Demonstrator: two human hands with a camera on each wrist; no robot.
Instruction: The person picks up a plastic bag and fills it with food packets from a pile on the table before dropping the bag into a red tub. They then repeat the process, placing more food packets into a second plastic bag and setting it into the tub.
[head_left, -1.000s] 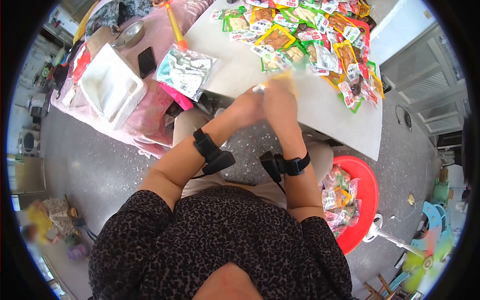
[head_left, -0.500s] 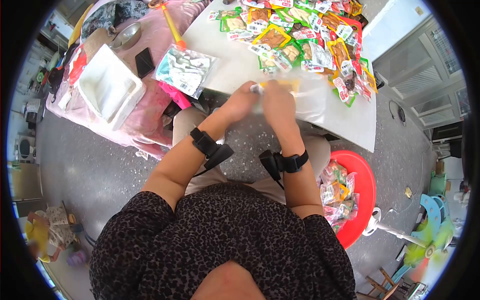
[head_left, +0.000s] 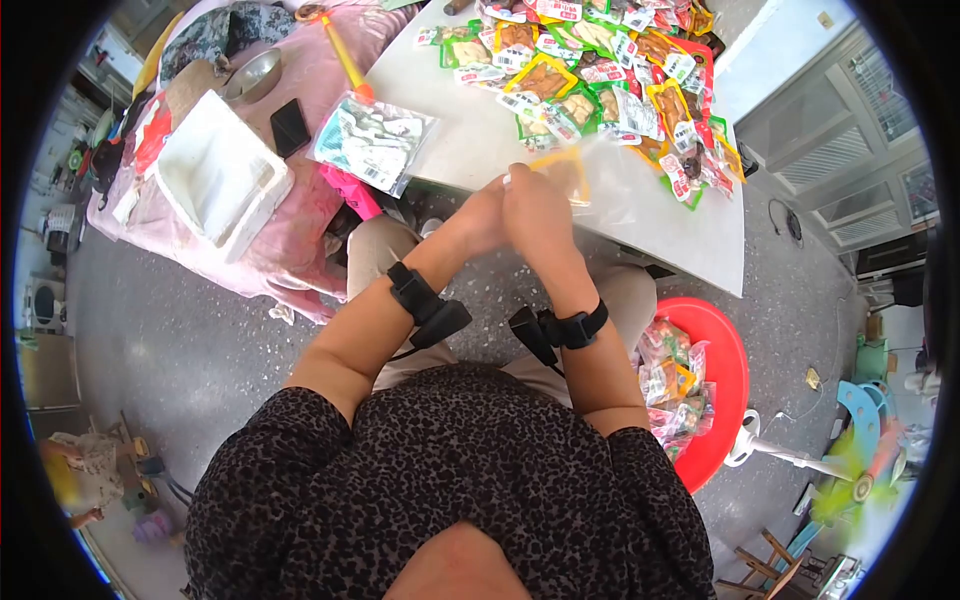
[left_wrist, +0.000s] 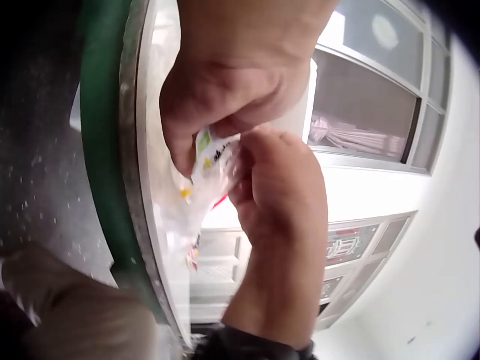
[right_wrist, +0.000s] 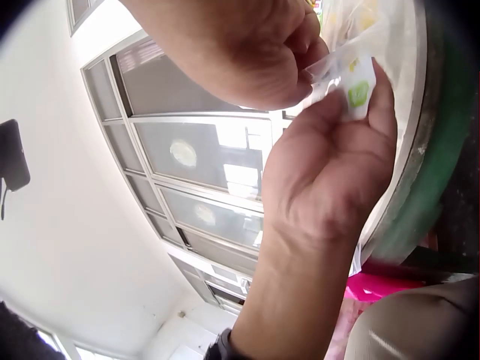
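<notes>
Bag of clear film is held up at the near edge of the table, with a yellow-rimmed packet showing through it; can't tell if the packet is fully inside. Left hand and right hand are pressed together at the bag's near end, both pinching it. Left wrist view: left hand thumb and fingers are curled on film and a white label, with the right hand nipping the film just beside. Right wrist view shows the same from the other side: right hand above, left hand below, label between the fingertips. Reads as both hands working the bag's mouth, judged from the grip only.

Beyond the bag, a pile of mixed packets covers the far table. A red basin with more packets sits by the right thigh, and a foam box sits well off to the left.

Versus half a second ago: the bag was spread flatter along the table edge, now it's bunched and raised, packet outline sharper. The hands have closed in on each other and moved slightly left. A second ago the bag was only a yellow blur at the fingertips. Pile, basin and box are unchanged
</notes>
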